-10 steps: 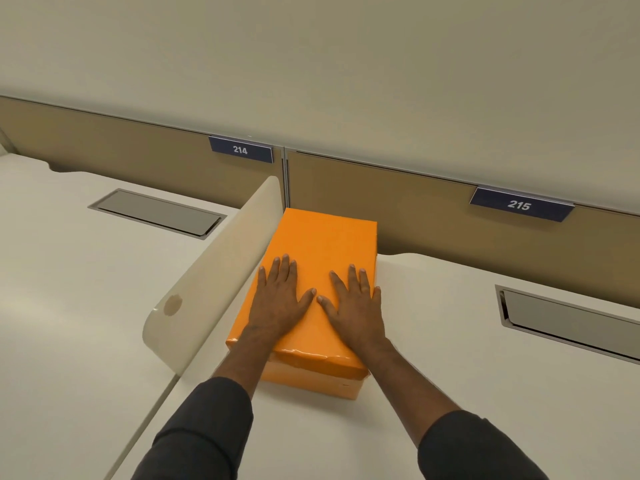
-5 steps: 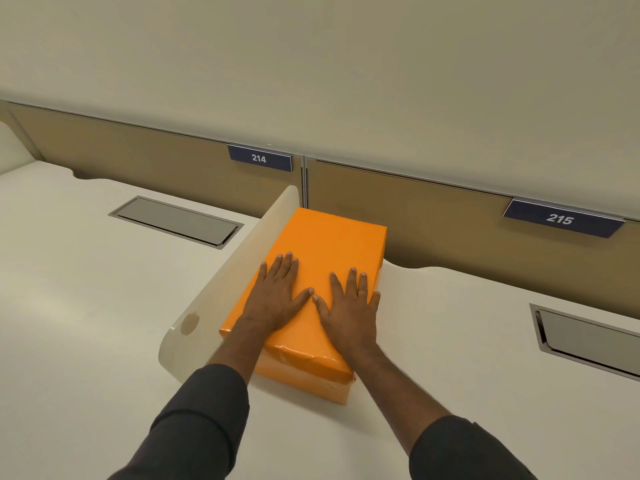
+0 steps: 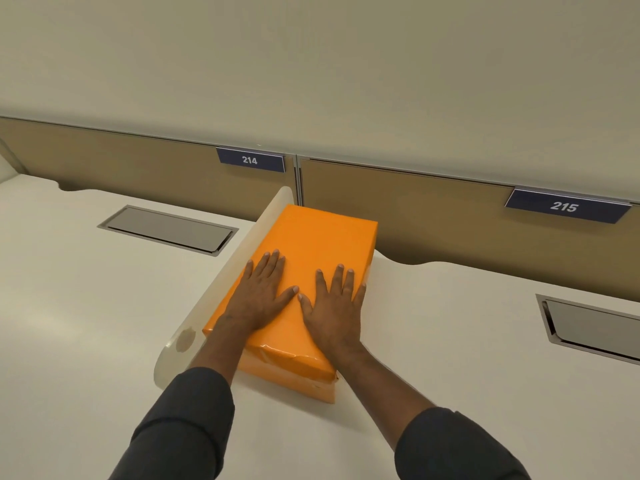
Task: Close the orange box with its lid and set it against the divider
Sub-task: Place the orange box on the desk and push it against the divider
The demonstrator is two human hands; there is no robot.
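The orange box (image 3: 322, 237) lies on the white desk with its lid on, the lid's near edge slightly crumpled. Its left long side rests along the cream divider (image 3: 221, 292), and its far end is close to the brown back panel. My left hand (image 3: 259, 299) lies flat on the lid's left half, fingers spread. My right hand (image 3: 334, 306) lies flat on the right half, little finger at the lid's right edge. Neither hand grips anything; both palms press down on the lid.
The white desk (image 3: 450, 341) runs on both sides of the divider. Grey recessed hatches sit at the left (image 3: 169, 230) and right (image 3: 595, 327). Labels 214 (image 3: 250, 160) and 215 (image 3: 564, 206) hang on the brown back panel.
The view has shifted, so the scene sits further right in frame. The box now lies closer along the divider. Both hands stay flat on the lid, slightly further apart.
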